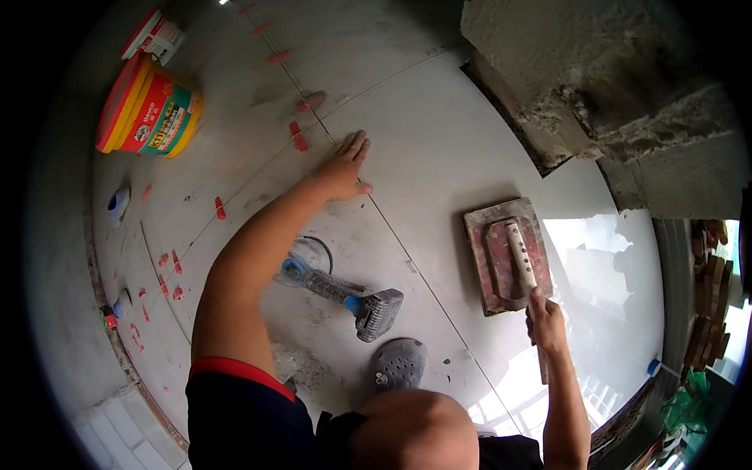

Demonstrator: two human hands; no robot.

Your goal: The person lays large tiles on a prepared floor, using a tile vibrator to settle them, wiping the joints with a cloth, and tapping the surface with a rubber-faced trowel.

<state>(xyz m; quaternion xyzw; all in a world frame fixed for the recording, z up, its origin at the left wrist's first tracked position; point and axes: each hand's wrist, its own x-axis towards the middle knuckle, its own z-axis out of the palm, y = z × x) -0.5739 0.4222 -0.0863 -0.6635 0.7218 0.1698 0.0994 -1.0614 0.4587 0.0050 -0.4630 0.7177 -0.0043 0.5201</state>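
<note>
My left hand (345, 171) lies flat on a large pale floor tile (407, 102), its fingers spread beside a joint between tiles. With my right hand (545, 319) I grip the end of a handle fixed to a flat rectangular tamper (497, 254). Its plate is worn, reddish and smeared with grey, and it rests on the tile to the right of the joint; a strip with holes runs along the handle. A dusty cordless tile tool (333, 288) with blue parts lies between my arms. Red levelling wedges (298, 136) stand along the far joints.
A red, yellow and green bucket (157, 110) stands far left, near a smaller red-and-white tub (159, 39). Rough concrete (595, 78) juts over the tiles at the upper right. Wooden pieces (709, 294) and green plastic (685, 411) lie right. My grey clog (399, 362) is close by.
</note>
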